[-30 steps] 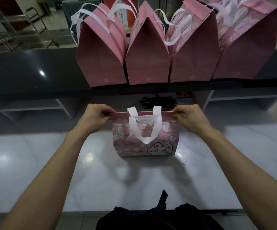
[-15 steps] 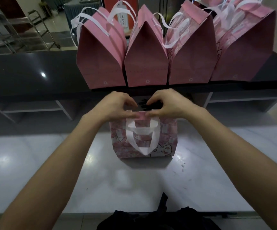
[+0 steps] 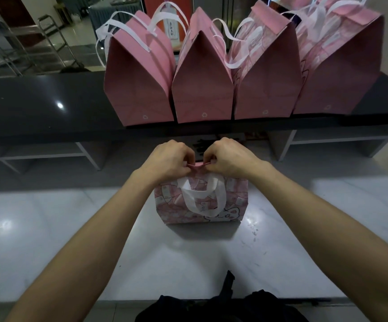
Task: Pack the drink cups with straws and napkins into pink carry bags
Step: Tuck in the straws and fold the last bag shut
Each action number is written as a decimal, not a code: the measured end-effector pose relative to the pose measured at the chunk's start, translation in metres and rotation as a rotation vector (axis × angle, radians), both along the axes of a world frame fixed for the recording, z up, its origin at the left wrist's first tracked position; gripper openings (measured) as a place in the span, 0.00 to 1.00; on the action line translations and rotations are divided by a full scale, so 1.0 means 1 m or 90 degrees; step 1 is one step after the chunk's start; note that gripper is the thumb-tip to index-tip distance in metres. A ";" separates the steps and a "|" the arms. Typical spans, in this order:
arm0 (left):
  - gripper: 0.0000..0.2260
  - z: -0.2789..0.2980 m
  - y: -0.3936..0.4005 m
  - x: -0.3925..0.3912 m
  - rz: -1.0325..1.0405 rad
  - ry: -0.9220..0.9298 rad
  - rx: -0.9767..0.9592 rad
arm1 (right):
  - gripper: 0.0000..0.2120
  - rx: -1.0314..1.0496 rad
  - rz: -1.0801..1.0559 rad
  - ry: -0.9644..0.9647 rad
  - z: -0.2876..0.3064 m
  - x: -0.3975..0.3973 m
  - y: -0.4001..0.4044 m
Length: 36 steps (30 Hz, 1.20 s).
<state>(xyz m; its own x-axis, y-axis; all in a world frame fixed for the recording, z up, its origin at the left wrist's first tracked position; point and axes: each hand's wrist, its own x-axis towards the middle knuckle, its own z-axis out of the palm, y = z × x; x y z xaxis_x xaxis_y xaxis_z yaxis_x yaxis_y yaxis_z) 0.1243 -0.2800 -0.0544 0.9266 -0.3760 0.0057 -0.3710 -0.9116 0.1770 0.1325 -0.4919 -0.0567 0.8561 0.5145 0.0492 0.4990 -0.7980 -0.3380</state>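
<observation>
Right at the bottom edge there was some dark cloth [image 3: 221,307], probably my own clothing, hard to say. Past that, the white marble counter [image 3: 49,240], and one pink carry bag [image 3: 202,201] stood upright on it, dead centre in front of me. Its wide printed face pointed at me, so the long axis ran left to right. The white handle [image 3: 203,196] flopped down over that face, partly covering the little cartoon animal at the bottom right.

My left hand [image 3: 167,160] and right hand [image 3: 231,158] were both at the top edge of the bag, close together near the middle, fingers curled in and pinching the pink rim shut between them. My hands covered most of the top, so I couldn't see anything of what was inside.

Behind the bag a raised black counter [image 3: 37,108] ran across the whole width, with pale shelving under it. Up on that sat four more pink bags in a row [image 3: 202,89], side by side and touching, narrow gusset ends toward me, tops pinched into peaks with white handles sticking up. Behind them, a metal cart frame [image 3: 46,40] off to the far left.
</observation>
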 end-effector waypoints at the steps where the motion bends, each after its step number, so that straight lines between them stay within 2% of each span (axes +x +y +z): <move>1: 0.08 -0.002 -0.001 0.000 -0.009 -0.008 0.002 | 0.06 0.002 0.000 -0.010 0.000 0.000 0.000; 5: 0.06 -0.006 -0.006 0.000 -0.034 -0.040 0.010 | 0.07 -0.003 0.041 -0.055 -0.007 -0.004 0.006; 9: 0.05 -0.009 0.006 0.003 -0.033 -0.019 0.010 | 0.04 -0.019 0.030 -0.008 -0.007 -0.001 -0.005; 12: 0.02 -0.011 0.011 0.006 -0.040 -0.010 -0.027 | 0.04 0.013 0.023 -0.026 -0.006 -0.003 -0.010; 17: 0.08 -0.006 0.025 0.010 0.028 0.065 -0.093 | 0.05 0.030 -0.023 0.008 -0.004 -0.002 -0.017; 19: 0.06 -0.005 0.027 0.009 0.026 0.073 -0.085 | 0.03 0.015 -0.007 -0.008 -0.005 -0.002 -0.016; 22: 0.05 -0.010 0.029 0.007 0.004 0.057 -0.083 | 0.05 -0.003 0.023 -0.003 -0.009 -0.003 -0.012; 23: 0.08 -0.009 0.035 0.007 0.020 0.070 -0.121 | 0.07 0.033 0.014 0.026 -0.009 -0.002 -0.016; 26: 0.28 0.000 0.068 -0.001 0.072 0.112 -0.284 | 0.19 0.203 -0.076 0.081 -0.009 -0.002 -0.043; 27: 0.30 0.002 0.080 -0.006 0.086 0.112 -0.327 | 0.21 0.233 -0.099 0.075 -0.009 -0.002 -0.055; 29: 0.25 0.002 0.099 -0.014 0.093 0.138 -0.362 | 0.21 0.227 -0.097 0.105 -0.012 -0.004 -0.075; 32: 0.23 -0.009 0.101 -0.020 0.064 0.174 -0.288 | 0.20 0.136 -0.067 0.169 -0.019 -0.006 -0.082; 36: 0.14 -0.019 0.077 -0.013 0.078 0.077 -0.247 | 0.14 0.135 -0.083 0.099 -0.030 0.003 -0.069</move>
<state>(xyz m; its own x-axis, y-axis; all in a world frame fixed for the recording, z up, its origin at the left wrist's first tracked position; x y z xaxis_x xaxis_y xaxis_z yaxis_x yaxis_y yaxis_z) 0.1108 -0.2026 -0.0736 0.9669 -0.2548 0.0144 -0.2202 -0.8044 0.5518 0.1355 -0.5613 -0.0869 0.9202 0.3914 0.0062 0.3252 -0.7556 -0.5685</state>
